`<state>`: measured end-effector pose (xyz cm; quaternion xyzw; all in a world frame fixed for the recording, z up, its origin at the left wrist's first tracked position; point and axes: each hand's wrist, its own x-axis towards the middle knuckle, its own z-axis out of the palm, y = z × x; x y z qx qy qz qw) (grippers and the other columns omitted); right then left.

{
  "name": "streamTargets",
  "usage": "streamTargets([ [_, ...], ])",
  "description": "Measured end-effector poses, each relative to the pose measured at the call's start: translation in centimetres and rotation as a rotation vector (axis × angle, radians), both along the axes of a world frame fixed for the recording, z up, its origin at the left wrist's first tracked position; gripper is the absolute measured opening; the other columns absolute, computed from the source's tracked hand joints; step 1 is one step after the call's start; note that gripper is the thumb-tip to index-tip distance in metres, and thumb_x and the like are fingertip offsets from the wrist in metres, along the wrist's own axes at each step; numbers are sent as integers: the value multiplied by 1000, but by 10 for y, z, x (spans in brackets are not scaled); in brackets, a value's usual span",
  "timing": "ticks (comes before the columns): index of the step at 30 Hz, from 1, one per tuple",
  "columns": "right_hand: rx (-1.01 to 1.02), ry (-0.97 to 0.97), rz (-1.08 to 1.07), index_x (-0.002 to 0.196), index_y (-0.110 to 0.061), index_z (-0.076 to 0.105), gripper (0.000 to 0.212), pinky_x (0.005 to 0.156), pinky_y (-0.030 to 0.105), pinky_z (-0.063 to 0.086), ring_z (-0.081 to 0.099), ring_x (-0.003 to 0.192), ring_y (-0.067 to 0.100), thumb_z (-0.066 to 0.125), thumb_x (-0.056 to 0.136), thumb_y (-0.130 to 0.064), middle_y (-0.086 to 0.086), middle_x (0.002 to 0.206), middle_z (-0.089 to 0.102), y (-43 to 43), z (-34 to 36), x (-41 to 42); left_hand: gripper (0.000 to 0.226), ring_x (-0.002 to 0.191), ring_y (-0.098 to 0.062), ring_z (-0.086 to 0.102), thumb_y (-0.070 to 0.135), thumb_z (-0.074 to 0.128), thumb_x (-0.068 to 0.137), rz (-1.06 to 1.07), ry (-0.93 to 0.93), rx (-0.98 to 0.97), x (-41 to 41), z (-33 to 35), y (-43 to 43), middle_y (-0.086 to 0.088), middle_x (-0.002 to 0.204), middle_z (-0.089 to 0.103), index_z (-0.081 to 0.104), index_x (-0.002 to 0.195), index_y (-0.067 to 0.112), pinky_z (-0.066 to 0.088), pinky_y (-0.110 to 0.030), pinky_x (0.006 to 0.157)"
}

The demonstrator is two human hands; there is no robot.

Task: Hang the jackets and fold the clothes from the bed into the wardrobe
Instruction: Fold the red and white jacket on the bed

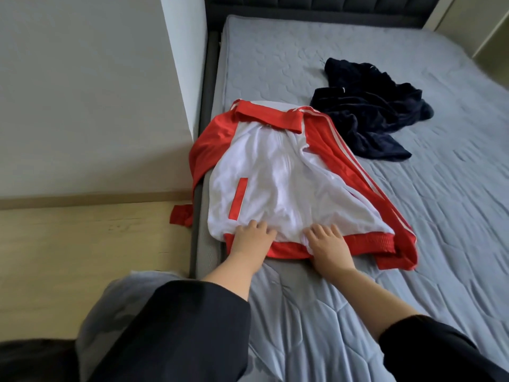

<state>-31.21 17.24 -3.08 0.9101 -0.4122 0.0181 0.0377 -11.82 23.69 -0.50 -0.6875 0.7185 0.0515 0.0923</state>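
Red/white jacket [278, 172] is laid flat on the bed [413, 216], front side up, collar pointed away from the hands, hem toward them. White front panel is shown w/ a red pocket strip just beyond the left hand; red sleeves w/ white stripes are seen along both sides. One red sleeve is draped over the bed edge, left of the left hand, its cuff hung down toward the floor [82, 244]. Other sleeve is stretched along the mattress to the right of the right hand, cuff folded near the hem corner.

Left hand [252, 238] is pressed palm-down on the hem area, fingers spread over the white fabric near the red waistband. Right hand [329, 244] is placed just beside it, also palm-down, fingers spread flat on the white panel & waistband. Nothing is pinched by either hand; fabric is only pressed. Hands are kept apart, not touching.

Dark navy garment [369, 111] is left crumpled in a heap on the bed, well beyond the right hand, touching the jacket's striped sleeve, near the collar. Type of garment can't be told.

Dark sleeves are worn on both forearms. Grey padded headboard [316, 4] is seen far beyond the hands.
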Motion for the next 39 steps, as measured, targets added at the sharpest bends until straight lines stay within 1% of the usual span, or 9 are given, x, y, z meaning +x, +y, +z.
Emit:
streamTargets([
  [5,127,-153,-150,97,-5,62,19,64,37,44,63,80,36,66,79,-10,13,92,66,-15,24,13,19,90,-30,57,1,51,83,136,361,1,24,23,-12,-9,93,59,58,96,12,42,-34,66],
  [10,-129,-372,77,86,-1,68,17,45,38,49,62,71,33,73,71,2,14,87,63,-10,36,10,23,97,-25,49,-2,56,80,-95,215,-366,30,47,-23,-4,98,57,70,94,10,43,-36,78],
  [14,428,-39,15,110,-19,64,25,77,37,49,59,93,24,59,85,-21,-1,107,54,-1,21,-1,31,104,-27,50,0,53,81,0,16,123,13,30,-14,-7,113,53,63,108,10,38,-33,73],
  [18,759,-533,-318,111,-20,65,27,81,29,49,62,83,13,54,92,-35,-6,97,63,-2,27,-12,54,119,-27,43,40,58,80,-49,-17,219,6,11,-9,-7,130,44,46,129,20,37,-39,90],
  [22,372,-867,-831,132,-17,47,38,66,27,41,56,72,17,44,95,-24,7,98,65,-22,34,-33,76,133,-27,29,49,54,78,-164,81,16,-22,-2,-6,-8,147,28,28,144,22,25,-40,108],
  [26,319,-766,-1266,139,0,36,53,90,41,45,58,109,36,47,91,-21,22,125,57,-43,28,-80,80,146,-27,2,34,54,83,-210,73,61,-42,-10,-7,-7,159,1,12,151,26,10,-46,117],
  [30,679,-647,-1338,78,3,63,21,69,39,54,59,61,28,52,88,-10,16,70,63,-50,23,-105,80,147,-23,-9,30,51,87,-198,76,114,-42,-13,-7,-3,160,-7,4,152,28,5,-45,117],
  [34,178,-871,-1352,105,-1,63,24,85,39,47,62,101,38,47,91,-14,23,104,66,-61,37,-118,79,146,-21,-13,27,48,89,-158,96,144,-43,-15,-7,-2,160,-10,2,153,27,2,-44,117],
  [39,-148,-1118,-1271,131,-11,46,35,89,32,37,57,101,26,38,97,-15,19,120,60,-111,96,-154,80,146,-19,-15,21,46,89,-93,144,175,-49,-19,-7,2,160,-11,-3,152,28,6,-48,117],
])
